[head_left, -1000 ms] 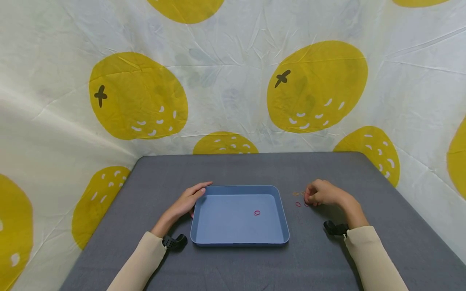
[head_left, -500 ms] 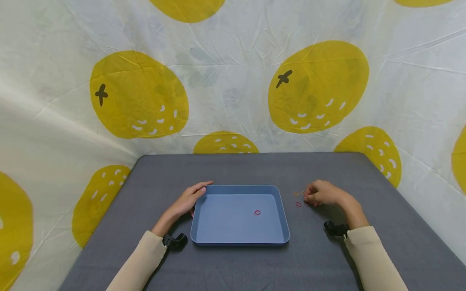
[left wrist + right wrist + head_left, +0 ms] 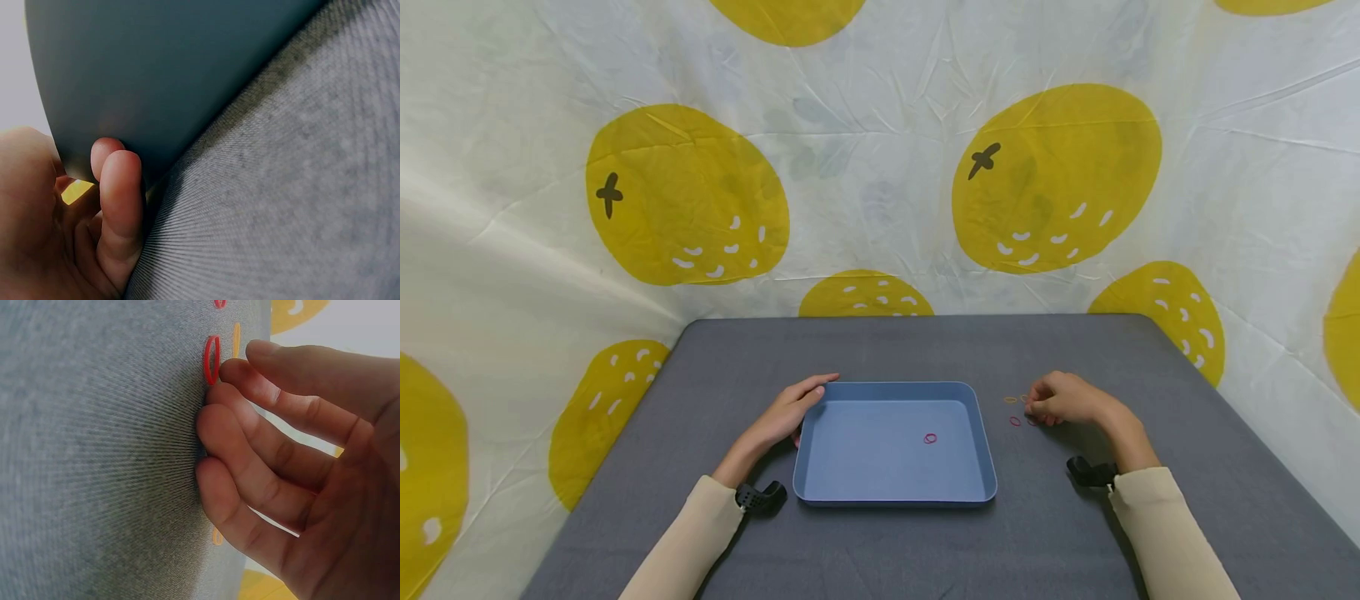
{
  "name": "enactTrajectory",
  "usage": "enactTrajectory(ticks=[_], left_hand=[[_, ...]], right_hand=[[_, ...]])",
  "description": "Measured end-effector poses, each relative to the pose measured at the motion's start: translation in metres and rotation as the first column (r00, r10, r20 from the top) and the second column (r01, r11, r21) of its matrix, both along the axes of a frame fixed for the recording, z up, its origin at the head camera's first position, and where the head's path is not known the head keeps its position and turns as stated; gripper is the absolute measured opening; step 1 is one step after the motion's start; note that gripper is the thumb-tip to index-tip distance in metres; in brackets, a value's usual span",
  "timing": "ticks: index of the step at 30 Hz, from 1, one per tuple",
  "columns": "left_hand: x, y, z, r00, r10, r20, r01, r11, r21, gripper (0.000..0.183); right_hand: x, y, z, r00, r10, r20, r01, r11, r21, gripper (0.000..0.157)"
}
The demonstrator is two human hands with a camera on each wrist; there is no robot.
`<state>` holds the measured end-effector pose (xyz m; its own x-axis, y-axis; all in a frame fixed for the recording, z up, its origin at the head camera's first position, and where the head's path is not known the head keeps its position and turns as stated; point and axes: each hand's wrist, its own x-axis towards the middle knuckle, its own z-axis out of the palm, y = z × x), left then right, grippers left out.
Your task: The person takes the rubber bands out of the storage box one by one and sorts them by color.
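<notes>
My left hand (image 3: 790, 410) holds the left far corner of a blue tray (image 3: 895, 503), thumb over the rim. Two of its fingertips (image 3: 122, 181) press the tray's outer wall in the left wrist view. One red rubber band (image 3: 930, 438) lies inside the tray. Right of the tray, my right hand (image 3: 1064, 397) is lowered to the table among small rubber bands, its fingers loosely bent and their tips at the cloth. A red rubber band (image 3: 207, 361) lies right by the index fingertip; a yellow rubber band (image 3: 236, 340) is behind it. Nothing shows between thumb and fingers.
Another red rubber band (image 3: 1015, 421) and an orange rubber band (image 3: 1011, 400) lie between tray and right hand. Grey cloth (image 3: 895, 550) covers the table. A white curtain (image 3: 865, 208) with yellow fruit prints hangs behind its far edge.
The right fingertips shift very slightly at the rubber bands. The left hand, the tray and the band inside it stay in place.
</notes>
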<state>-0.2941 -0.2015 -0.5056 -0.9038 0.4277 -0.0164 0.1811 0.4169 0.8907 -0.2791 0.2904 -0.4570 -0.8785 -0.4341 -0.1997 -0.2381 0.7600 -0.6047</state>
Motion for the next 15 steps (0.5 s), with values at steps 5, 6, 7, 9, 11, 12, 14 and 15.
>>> enactTrajectory(ticks=[5,6,7,9,11,12,14,15], left_hand=[[-0.0001,-0.0002,-0.0008,1.000,0.006,0.003,-0.006,1.000,0.005,0.038],[0.0000,-0.0003,-0.0009,1.000,0.007,0.003,-0.007,1.000,0.006,0.038],[0.0000,-0.0001,-0.0005,1.000,0.007,0.002,-0.007,1.000,0.005,0.038],[-0.0001,0.0002,-0.0002,1.000,0.005,0.001,-0.005,1.000,0.005,0.039],[0.0001,0.0002,0.0002,1.000,0.005,-0.001,-0.005,1.000,0.005,0.039],[0.0000,0.0000,0.0002,1.000,0.006,-0.002,-0.006,1.000,0.004,0.039],[-0.0001,0.0000,0.0000,1.000,0.006,-0.004,-0.006,1.000,0.002,0.039],[-0.0001,0.0000,-0.0001,1.000,0.006,-0.004,-0.006,1.000,0.003,0.039]], right_hand=[[-0.0004,-0.0011,-0.0004,1.000,0.004,-0.004,-0.004,1.000,0.004,0.012],[-0.0003,-0.0013,-0.0005,1.000,0.005,-0.006,-0.005,1.000,0.005,0.012],[-0.0002,-0.0012,-0.0005,1.000,0.005,-0.007,-0.005,1.000,0.006,0.013],[0.0003,-0.0015,0.0001,1.000,0.003,-0.009,-0.003,1.000,0.006,0.013],[0.0009,-0.0018,0.0004,1.000,-0.001,-0.009,0.001,1.000,0.005,0.013],[0.0011,-0.0020,0.0005,1.000,-0.002,-0.009,0.002,1.000,0.005,0.013],[0.0013,-0.0023,0.0006,1.000,-0.003,-0.009,0.003,1.000,0.003,0.013],[0.0014,-0.0024,0.0006,1.000,-0.004,-0.008,0.004,1.000,0.003,0.013]])
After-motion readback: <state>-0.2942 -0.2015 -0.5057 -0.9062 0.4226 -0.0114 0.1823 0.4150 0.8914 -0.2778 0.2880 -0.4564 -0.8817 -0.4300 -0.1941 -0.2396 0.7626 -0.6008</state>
